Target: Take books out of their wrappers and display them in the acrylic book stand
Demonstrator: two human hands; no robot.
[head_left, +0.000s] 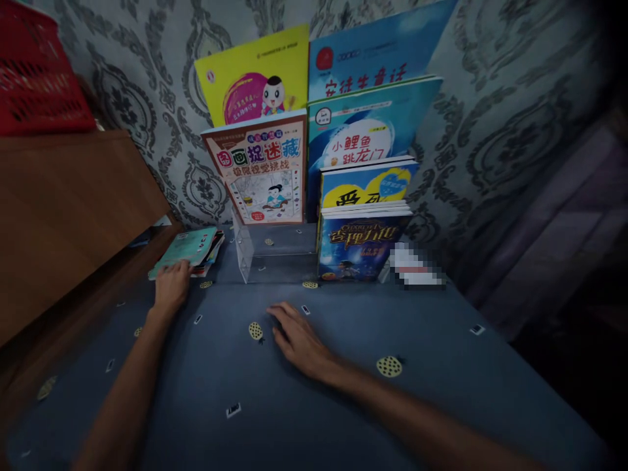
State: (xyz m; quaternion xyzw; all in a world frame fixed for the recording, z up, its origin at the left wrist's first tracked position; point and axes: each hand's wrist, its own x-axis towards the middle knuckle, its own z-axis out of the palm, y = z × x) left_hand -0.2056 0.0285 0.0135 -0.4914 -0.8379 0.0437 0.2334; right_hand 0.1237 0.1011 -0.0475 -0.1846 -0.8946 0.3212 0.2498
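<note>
Booklet stack [199,245]: lying flat on dark blue tablecloth [210,363], between wooden cabinet [73,203] and clear stand [243,252], right-hand edges fanned unevenly
Left hand [171,282]: on near edge of stack, fingers close together; cannot tell whether pinching, thumb grip unclear
Right hand [297,340]: holding nothing, loosely curled, thumb spread from fingers, low over tablecloth in front of stand; cannot tell if touching cloth
Fanned edges: likely to slide apart if gripped by top cover alone; better to set thumb against one face, fingers against the other, then tap square
Free right hand: best used steadying loose side of stack
Clear stand: probably light, easy to skid; avoid bumping near corner
Brown picture book [265,173]: upright in left column of stand, front cover facing out; avoid brushing with wrist
</note>
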